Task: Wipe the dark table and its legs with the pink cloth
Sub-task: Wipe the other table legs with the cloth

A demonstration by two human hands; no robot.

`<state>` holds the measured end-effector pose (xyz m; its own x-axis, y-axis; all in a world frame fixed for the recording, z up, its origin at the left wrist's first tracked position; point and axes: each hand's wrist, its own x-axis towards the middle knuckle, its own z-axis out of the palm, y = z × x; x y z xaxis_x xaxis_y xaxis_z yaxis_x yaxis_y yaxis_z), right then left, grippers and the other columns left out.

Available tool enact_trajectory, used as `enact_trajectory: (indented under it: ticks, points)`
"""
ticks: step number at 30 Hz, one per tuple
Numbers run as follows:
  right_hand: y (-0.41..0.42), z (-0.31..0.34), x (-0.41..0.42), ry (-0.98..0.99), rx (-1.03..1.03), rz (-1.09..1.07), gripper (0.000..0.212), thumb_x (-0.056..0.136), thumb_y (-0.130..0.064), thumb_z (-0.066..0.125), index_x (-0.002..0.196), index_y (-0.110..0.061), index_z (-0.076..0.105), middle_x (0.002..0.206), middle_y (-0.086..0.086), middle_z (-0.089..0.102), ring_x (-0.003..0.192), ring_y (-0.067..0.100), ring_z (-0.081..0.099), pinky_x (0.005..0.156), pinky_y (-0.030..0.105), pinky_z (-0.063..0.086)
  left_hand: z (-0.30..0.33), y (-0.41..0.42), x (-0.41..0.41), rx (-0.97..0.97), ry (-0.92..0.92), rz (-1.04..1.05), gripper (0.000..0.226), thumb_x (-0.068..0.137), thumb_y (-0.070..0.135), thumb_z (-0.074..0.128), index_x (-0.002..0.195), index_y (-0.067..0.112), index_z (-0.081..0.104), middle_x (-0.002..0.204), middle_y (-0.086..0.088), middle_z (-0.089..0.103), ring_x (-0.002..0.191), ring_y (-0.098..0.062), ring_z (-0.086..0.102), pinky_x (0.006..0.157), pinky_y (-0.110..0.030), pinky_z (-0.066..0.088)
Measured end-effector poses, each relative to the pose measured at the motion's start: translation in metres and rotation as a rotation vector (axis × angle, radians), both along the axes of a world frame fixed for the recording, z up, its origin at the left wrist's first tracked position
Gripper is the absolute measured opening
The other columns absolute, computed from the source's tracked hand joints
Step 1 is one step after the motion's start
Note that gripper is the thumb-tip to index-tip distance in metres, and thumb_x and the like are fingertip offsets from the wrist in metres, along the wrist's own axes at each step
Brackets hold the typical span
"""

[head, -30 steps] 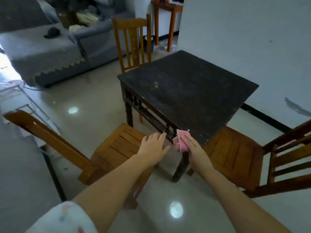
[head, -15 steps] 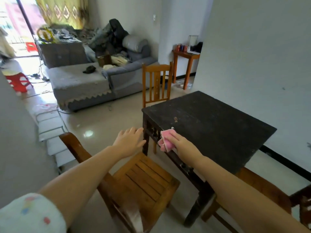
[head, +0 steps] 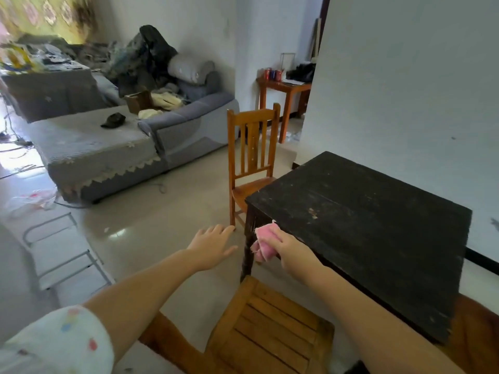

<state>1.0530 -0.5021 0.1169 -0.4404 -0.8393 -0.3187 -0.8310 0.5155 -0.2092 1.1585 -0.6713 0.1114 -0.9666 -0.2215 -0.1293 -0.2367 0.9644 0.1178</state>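
Note:
The dark wooden table (head: pixel 378 228) stands against the white wall at the right, its scuffed top bare. My right hand (head: pixel 290 247) grips the bunched pink cloth (head: pixel 263 241) and holds it against the table's left side rail, just beside the far-left corner leg (head: pixel 248 247). My left hand (head: pixel 212 248) hovers in the air to the left of that leg, palm down, fingers spread and holding nothing.
A wooden chair (head: pixel 270 327) sits right below my arms at the table's left side. Another wooden chair (head: pixel 252 157) stands beyond the table's far corner. A grey sofa (head: pixel 129 139) fills the back left, a small wooden side table (head: pixel 286 90) the back.
My right hand has slid the cloth along the table's side rail from the near corner to the far-left leg. My view has risen and turned left, and my left hand moved along too.

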Motion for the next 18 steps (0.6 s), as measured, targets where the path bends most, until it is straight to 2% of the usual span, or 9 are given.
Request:
enact_trajectory:
  ticks: [2, 4, 6, 8, 11, 13, 14, 16, 18]
  points:
    - [-0.029, 0.009, -0.002, -0.067, 0.067, -0.024, 0.024, 0.096, -0.023, 0.049, 0.117, -0.016, 0.059, 0.124, 0.008, 0.055, 0.125, 0.026, 0.046, 0.106, 0.046, 0.036, -0.005, -0.021, -0.005, 0.009, -0.035, -0.012, 0.059, 0.094, 0.05, 0.033, 0.144, 0.021, 0.018, 0.144, -0.007, 0.034, 0.131, -0.023, 0.035, 0.108, -0.04, 0.028]
    - [-0.046, 0.015, -0.005, -0.005, 0.102, -0.052, 0.034, 0.097, -0.019, 0.045, 0.131, -0.012, 0.048, 0.136, 0.008, 0.044, 0.134, 0.027, 0.035, 0.11, 0.045, 0.03, -0.011, -0.035, -0.008, 0.029, -0.056, -0.013, 0.06, 0.094, 0.049, 0.033, 0.144, 0.02, 0.018, 0.144, -0.007, 0.034, 0.131, -0.023, 0.034, 0.108, -0.04, 0.029]
    - [-0.045, -0.011, -0.005, -0.086, 0.013, -0.188, 0.043, 0.095, -0.025, 0.036, 0.138, -0.022, 0.041, 0.143, 0.004, 0.037, 0.135, 0.031, 0.032, 0.11, 0.051, 0.03, -0.017, -0.044, -0.01, 0.04, -0.062, -0.022, 0.06, 0.094, 0.049, 0.033, 0.144, 0.02, 0.018, 0.144, -0.008, 0.034, 0.131, -0.024, 0.034, 0.108, -0.039, 0.029]
    - [-0.037, -0.041, -0.013, -0.109, -0.161, -0.238, 0.049, 0.087, -0.024, 0.031, 0.132, -0.038, 0.043, 0.143, -0.003, 0.037, 0.132, 0.031, 0.037, 0.103, 0.057, 0.034, -0.024, -0.052, -0.009, 0.066, -0.064, -0.013, 0.059, 0.095, 0.048, 0.034, 0.144, 0.02, 0.018, 0.144, -0.008, 0.034, 0.131, -0.024, 0.035, 0.108, -0.04, 0.029]
    - [-0.055, -0.024, -0.008, -0.175, -0.142, -0.284, 0.044, 0.095, -0.006, 0.036, 0.134, -0.025, 0.046, 0.144, 0.0, 0.038, 0.134, 0.027, 0.036, 0.109, 0.042, 0.033, -0.038, -0.072, -0.014, 0.101, -0.112, -0.026, 0.059, 0.094, 0.049, 0.034, 0.144, 0.02, 0.018, 0.145, -0.008, 0.033, 0.132, -0.024, 0.033, 0.109, -0.04, 0.028]
    - [-0.081, 0.008, -0.008, -0.224, 0.026, -0.268, 0.043, 0.097, -0.006, 0.041, 0.139, -0.01, 0.038, 0.148, 0.009, 0.032, 0.138, 0.026, 0.029, 0.112, 0.036, 0.028, -0.048, -0.093, -0.026, 0.095, -0.135, -0.051, 0.061, 0.094, 0.05, 0.034, 0.144, 0.021, 0.017, 0.145, -0.007, 0.033, 0.132, -0.024, 0.033, 0.11, -0.04, 0.028]
    - [-0.09, 0.013, -0.008, -0.172, 0.032, -0.258, 0.045, 0.096, -0.007, 0.043, 0.14, -0.008, 0.036, 0.149, 0.011, 0.03, 0.139, 0.026, 0.027, 0.113, 0.036, 0.027, -0.053, -0.105, -0.034, 0.101, -0.141, -0.066, 0.061, 0.093, 0.05, 0.035, 0.144, 0.021, 0.017, 0.146, -0.007, 0.032, 0.132, -0.024, 0.033, 0.11, -0.04, 0.028]
    - [-0.098, -0.026, -0.03, -0.15, -0.034, -0.314, 0.045, 0.095, -0.003, 0.04, 0.139, -0.014, 0.041, 0.149, 0.007, 0.032, 0.138, 0.026, 0.03, 0.112, 0.037, 0.029, -0.064, -0.13, -0.05, 0.12, -0.161, -0.107, 0.062, 0.094, 0.05, 0.035, 0.144, 0.02, 0.016, 0.147, -0.007, 0.031, 0.134, -0.024, 0.031, 0.11, -0.04, 0.027]
    - [-0.11, -0.061, -0.035, -0.152, -0.191, -0.439, 0.053, 0.093, 0.005, 0.034, 0.135, -0.025, 0.046, 0.148, -0.004, 0.033, 0.136, 0.019, 0.034, 0.109, 0.028, 0.03, -0.075, -0.16, -0.067, 0.125, -0.207, -0.175, 0.061, 0.094, 0.048, 0.035, 0.145, 0.019, 0.016, 0.148, -0.008, 0.029, 0.135, -0.024, 0.029, 0.11, -0.04, 0.026]
